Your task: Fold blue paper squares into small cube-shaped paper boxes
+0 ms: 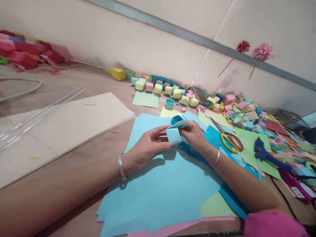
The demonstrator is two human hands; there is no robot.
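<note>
A small light-blue folded paper box (pixel 174 136) is held up between my two hands, with a flap standing at its top. My left hand (pixel 153 141) pinches it from the left, thumb at the lower edge and fingers behind. My right hand (pixel 194 135) grips the box's right side and upper flap; some of its fingers are hidden behind the paper. Beneath both hands lies a stack of light-blue paper sheets (pixel 153 191). Darker blue paper pieces (pixel 211 138) lie by my right wrist.
Scissors (pixel 230 141) and a blue glue gun (pixel 269 153) lie to the right, near a heap of paper scraps (pixel 247 112). Small paper cubes (pixel 158 88) line the wall. At left are a white board (pixel 74 131) with clear rods (pixel 44 115) and red boxes (pixel 24 54).
</note>
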